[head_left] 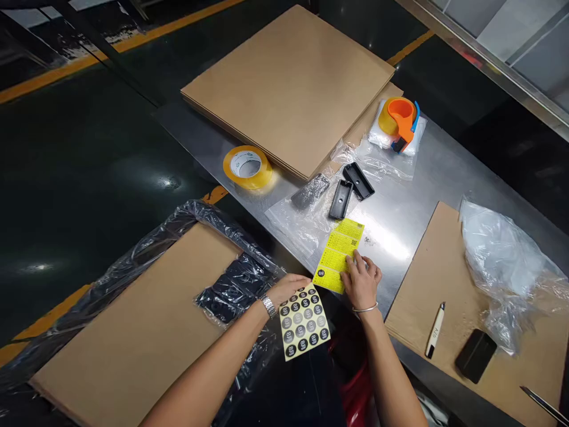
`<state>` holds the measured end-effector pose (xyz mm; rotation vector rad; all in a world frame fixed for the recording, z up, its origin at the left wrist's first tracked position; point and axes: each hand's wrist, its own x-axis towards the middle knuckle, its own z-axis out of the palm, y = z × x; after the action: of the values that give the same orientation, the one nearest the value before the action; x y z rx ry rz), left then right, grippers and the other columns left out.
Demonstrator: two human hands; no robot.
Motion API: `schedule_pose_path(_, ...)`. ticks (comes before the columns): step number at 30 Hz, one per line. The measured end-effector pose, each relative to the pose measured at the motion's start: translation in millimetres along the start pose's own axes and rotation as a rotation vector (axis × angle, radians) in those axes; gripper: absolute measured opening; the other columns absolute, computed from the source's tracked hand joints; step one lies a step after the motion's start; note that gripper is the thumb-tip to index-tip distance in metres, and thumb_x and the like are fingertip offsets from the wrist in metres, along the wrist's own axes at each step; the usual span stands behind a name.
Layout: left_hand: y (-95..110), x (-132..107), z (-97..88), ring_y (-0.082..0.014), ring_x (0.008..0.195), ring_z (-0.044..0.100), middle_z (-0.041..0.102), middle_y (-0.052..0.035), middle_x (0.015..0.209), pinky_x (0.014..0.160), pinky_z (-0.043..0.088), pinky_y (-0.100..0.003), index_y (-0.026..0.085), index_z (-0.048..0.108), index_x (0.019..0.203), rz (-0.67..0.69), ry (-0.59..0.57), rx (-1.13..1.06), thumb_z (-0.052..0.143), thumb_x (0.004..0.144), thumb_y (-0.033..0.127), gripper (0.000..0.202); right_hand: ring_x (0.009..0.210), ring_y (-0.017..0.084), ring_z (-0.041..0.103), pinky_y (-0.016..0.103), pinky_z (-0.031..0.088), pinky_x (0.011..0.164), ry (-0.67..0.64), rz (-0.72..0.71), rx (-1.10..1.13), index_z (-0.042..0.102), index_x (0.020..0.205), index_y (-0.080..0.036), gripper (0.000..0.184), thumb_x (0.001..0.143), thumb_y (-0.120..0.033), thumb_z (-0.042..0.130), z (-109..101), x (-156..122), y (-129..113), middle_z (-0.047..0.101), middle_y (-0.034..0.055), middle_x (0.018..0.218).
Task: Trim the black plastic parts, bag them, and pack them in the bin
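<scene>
My left hand (290, 287) pinches the top edge of a pale sheet of round black stickers (304, 323), held just off the near edge of the steel table (402, 216). My right hand (362, 280) lies on a strip of yellow labels (338, 254) on the table, fingertips pressed together on its lower right part. One black round sticker sits at the strip's lower left corner. Beyond the strip lie two black plastic parts (341, 199) (358, 180) and a bagged dark part (310, 191) on clear plastic bags.
A stack of flat cardboard sheets (288, 83), a yellow tape roll (248, 166) and an orange tape dispenser (400, 121) sit farther back. At right, cardboard (448, 296) carries a pen (434, 330), a phone (475, 354) and crumpled plastic (507, 261). A plastic-wrapped board (133, 332) lies at left.
</scene>
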<state>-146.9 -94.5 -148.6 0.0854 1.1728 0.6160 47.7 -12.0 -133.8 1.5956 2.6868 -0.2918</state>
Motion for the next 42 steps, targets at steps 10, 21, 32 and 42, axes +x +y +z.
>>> schedule_pose_path(10,-14,-22,6.2,-0.0121,0.051,0.055,0.062,-0.0015,0.06,0.049,0.038,-0.022,0.013,0.058,0.068,0.087,0.123,0.086,0.064,0.062,0.04,0.028,0.109,0.028,0.036,0.044,0.022,0.087,0.057,0.006,0.019,0.053,0.112,-0.021,0.035,0.08,-0.032,0.051,1,5,8,0.047,0.0079,0.127)
schedule_pose_path(21,-21,-36,28.8,-0.0113,0.054,0.054,0.06,0.0001,0.061,0.052,0.039,-0.022,0.015,0.055,0.072,0.213,0.156,0.084,0.059,0.067,0.043,0.029,0.096,0.023,0.049,0.041,0.036,0.082,0.229,0.015,0.503,0.054,0.108,-0.021,0.027,0.083,-0.02,0.044,-11,-18,4,0.06,0.0082,0.105)
schedule_pose_path(32,-22,-62,37.5,-0.0113,0.063,0.053,0.061,-0.0011,0.068,0.06,0.041,-0.022,0.015,0.057,0.079,0.322,0.119,0.069,0.055,0.075,0.038,0.023,0.07,0.013,0.055,0.025,0.043,0.067,-0.42,0.078,1.124,0.056,0.098,-0.021,0.02,0.082,-0.03,0.05,-17,-53,-34,0.059,-0.0002,0.074)
schedule_pose_path(42,-30,-71,29.0,-0.0137,0.068,0.055,0.063,-0.0042,0.073,0.062,0.041,-0.024,0.013,0.061,0.082,0.243,-0.004,0.012,0.061,0.071,0.037,0.026,0.067,0.011,0.05,0.023,0.039,0.064,-0.471,-0.081,1.053,0.057,0.076,-0.019,0.011,0.082,-0.023,0.049,-30,-44,-36,0.056,-0.0009,0.07)
